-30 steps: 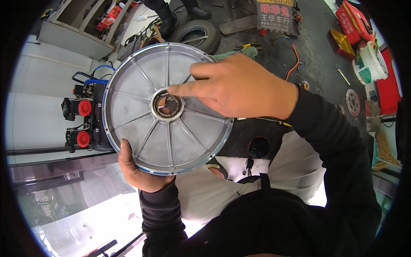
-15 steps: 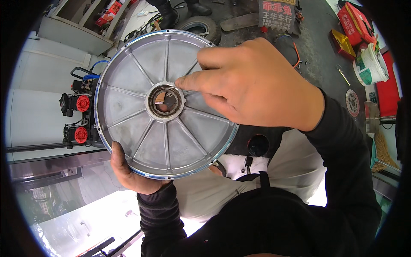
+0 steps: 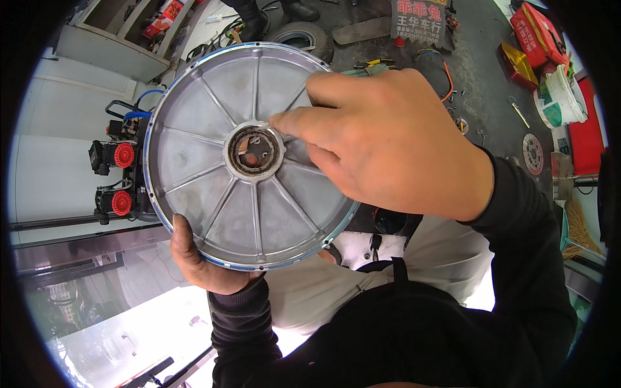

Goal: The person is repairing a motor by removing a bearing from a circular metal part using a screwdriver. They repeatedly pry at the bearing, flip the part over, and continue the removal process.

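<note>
The left hand [image 3: 210,268] grasps the ribbed hub cover [image 3: 242,202] at seven o'clock; the right hand [image 3: 394,142] points at its collar [image 3: 253,177], grip untellable; a red-and-white-lettered sign [image 3: 422,26] shows at one o'clock.

black twin-head machine with round red grilles [image 3: 123,155], left | black rubber tyre [image 3: 325,48] on dark grey floor [image 3: 479,81] | red boxy bag [image 3: 535,32] | yellow-and-red tray [image 3: 517,66] just beside bag | white-and-green plastic bucket [image 3: 559,97] near tray | round perforated metal disc [image 3: 533,145] flat on floor | straw-coloured broom [image 3: 582,233], far right
</note>
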`<action>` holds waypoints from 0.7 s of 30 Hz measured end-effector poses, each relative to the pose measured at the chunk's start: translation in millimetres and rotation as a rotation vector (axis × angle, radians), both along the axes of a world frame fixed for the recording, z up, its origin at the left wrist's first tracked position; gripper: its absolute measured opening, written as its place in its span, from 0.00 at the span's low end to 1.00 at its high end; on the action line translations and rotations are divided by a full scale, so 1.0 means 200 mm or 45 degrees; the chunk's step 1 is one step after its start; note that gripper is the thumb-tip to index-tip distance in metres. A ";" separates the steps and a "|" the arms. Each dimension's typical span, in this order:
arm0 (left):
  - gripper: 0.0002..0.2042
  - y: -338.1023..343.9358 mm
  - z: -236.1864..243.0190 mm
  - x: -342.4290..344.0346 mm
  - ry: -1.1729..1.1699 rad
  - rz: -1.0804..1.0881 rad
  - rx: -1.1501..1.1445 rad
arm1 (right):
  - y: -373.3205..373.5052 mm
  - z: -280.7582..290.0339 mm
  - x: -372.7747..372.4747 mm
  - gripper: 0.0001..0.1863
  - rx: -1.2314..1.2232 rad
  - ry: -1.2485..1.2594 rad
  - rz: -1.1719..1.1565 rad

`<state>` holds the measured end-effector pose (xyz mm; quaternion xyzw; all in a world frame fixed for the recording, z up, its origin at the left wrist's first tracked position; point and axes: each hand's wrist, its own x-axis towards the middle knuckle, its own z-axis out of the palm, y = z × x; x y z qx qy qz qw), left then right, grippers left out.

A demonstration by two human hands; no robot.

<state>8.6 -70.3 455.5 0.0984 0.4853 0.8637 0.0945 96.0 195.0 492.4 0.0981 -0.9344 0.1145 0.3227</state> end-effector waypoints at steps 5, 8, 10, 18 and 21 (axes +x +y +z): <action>0.28 0.02 0.02 0.00 -0.036 -0.073 0.017 | 0.01 -0.03 -0.03 0.16 -0.052 -0.007 0.040; 0.31 0.04 0.03 0.00 -0.085 -0.001 -0.016 | 0.02 -0.04 -0.04 0.16 -0.097 0.010 0.085; 0.31 0.05 0.03 0.01 -0.071 0.035 -0.053 | 0.03 -0.05 -0.06 0.15 -0.120 0.005 0.109; 0.32 0.06 0.05 0.01 -0.094 0.174 -0.137 | 0.04 -0.03 -0.06 0.11 -0.205 -0.027 0.142; 0.29 0.04 0.01 0.01 -0.030 0.127 -0.124 | 0.03 -0.03 -0.04 0.11 -0.173 0.034 0.136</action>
